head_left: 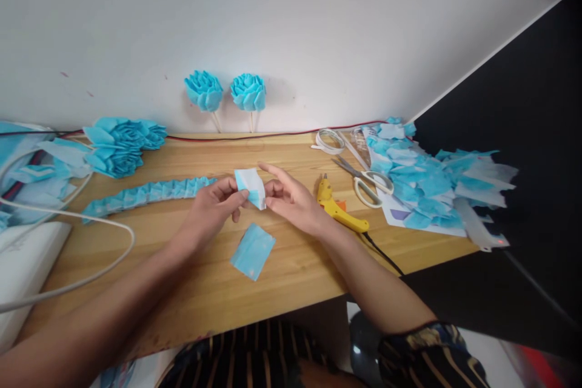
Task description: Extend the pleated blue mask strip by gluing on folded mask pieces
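Note:
My left hand point(222, 197) pinches a small blue-and-white piece of thin sheet point(251, 187) between thumb and fingers above the table. At the right edge of that piece is my right hand point(291, 200), its index finger stretched out and its thumb close to the lower corner; whether it touches cannot be made out. A flat blue square point(253, 251) of similar sheet lies on the wood just below the hands. Behind my left hand runs a pleated blue strip point(150, 195).
Yellow glue gun point(339, 206), white-handled scissors point(366, 182) and tape roll point(330, 141) lie right of my hands. Blue petal pieces point(422, 176) are heaped far right. Two blue flowers on sticks point(248, 92) lean at the wall; more flowers point(120, 142) and a white cable point(130, 236) are left.

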The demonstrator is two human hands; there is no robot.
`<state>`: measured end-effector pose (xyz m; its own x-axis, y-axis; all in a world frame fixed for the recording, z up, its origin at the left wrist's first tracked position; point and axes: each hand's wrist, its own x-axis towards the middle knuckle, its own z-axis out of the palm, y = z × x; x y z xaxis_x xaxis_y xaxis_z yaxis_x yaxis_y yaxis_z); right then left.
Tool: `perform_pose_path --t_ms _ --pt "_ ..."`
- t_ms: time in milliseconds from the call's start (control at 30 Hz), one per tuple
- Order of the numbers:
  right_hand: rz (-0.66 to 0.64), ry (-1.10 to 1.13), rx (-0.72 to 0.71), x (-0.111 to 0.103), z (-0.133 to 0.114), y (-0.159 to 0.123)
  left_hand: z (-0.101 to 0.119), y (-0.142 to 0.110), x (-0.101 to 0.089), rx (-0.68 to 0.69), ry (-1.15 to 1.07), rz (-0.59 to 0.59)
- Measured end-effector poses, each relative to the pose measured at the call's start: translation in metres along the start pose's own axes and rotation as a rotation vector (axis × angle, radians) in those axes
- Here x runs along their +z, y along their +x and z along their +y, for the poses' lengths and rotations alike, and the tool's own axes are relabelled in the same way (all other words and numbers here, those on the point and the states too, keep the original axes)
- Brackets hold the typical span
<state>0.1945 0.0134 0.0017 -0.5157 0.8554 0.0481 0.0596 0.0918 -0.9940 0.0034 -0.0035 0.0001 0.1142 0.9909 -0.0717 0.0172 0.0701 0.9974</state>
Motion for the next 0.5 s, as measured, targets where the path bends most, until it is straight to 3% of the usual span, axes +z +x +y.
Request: perform_pose_path --t_ms 233,500 --pt "0.013 0.125 0.021 -0.0056 0.0003 0.0022 0.0096 -0.0024 0.0042 -0.111 0.050 -0.224" --pt "0.081 -0.039 -0.010 -0.0001 0.0017 0.0059 0.0057 -0.0044 0.0093 -0.097 0.103 -0.256"
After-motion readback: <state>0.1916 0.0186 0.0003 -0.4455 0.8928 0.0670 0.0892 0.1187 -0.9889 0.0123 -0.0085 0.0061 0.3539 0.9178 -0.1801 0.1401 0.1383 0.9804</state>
